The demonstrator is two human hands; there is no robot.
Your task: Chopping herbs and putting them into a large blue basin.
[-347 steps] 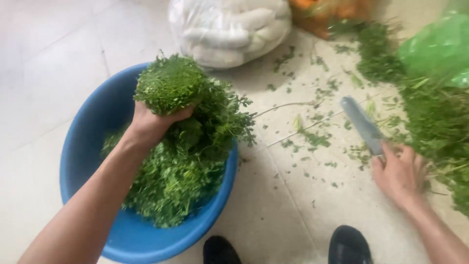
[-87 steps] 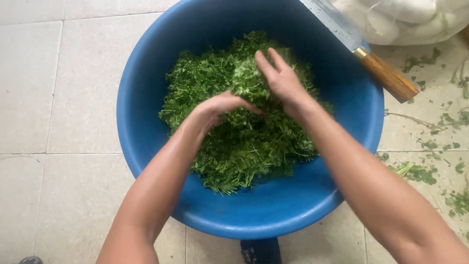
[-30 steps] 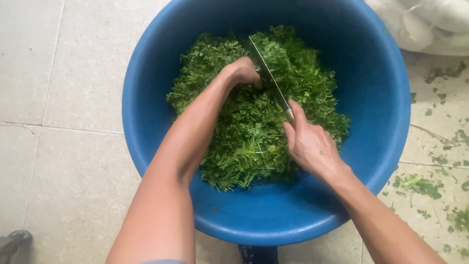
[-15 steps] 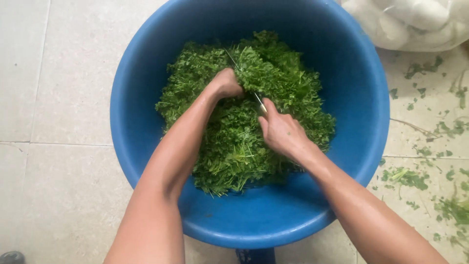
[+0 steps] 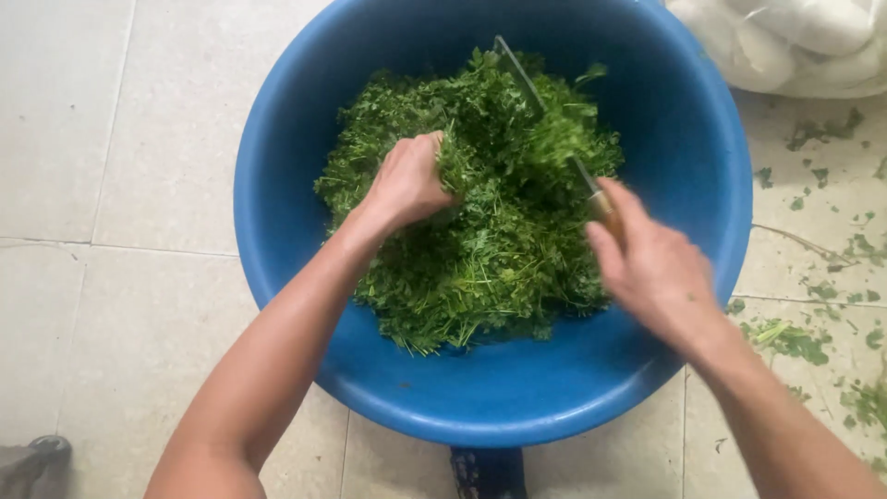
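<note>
Head view shows, nearest to the person, the right hand (image 5: pixel 656 268) closed around the handle of a knife (image 5: pixel 545 115), whose blade lies edge-up across the chopped green herbs (image 5: pixel 490 231). Half a second ago this hand was low in the middle of the pile; now it is drawn back toward the right wall of the blue basin (image 5: pixel 277 231) and the blade tip has risen out of the leaves, so a fresh stroke seems to be prepared. The left hand (image 5: pixel 407 185) stays clenched on a bunch of herbs, a little left of the blade and close to it, which is the risk for the fingers. Farther off, the tiled floor (image 5: pixel 111 139) carries scattered green scraps (image 5: pixel 795 337) at the right, and a white sack (image 5: pixel 804 46) lies beyond the basin.
</note>
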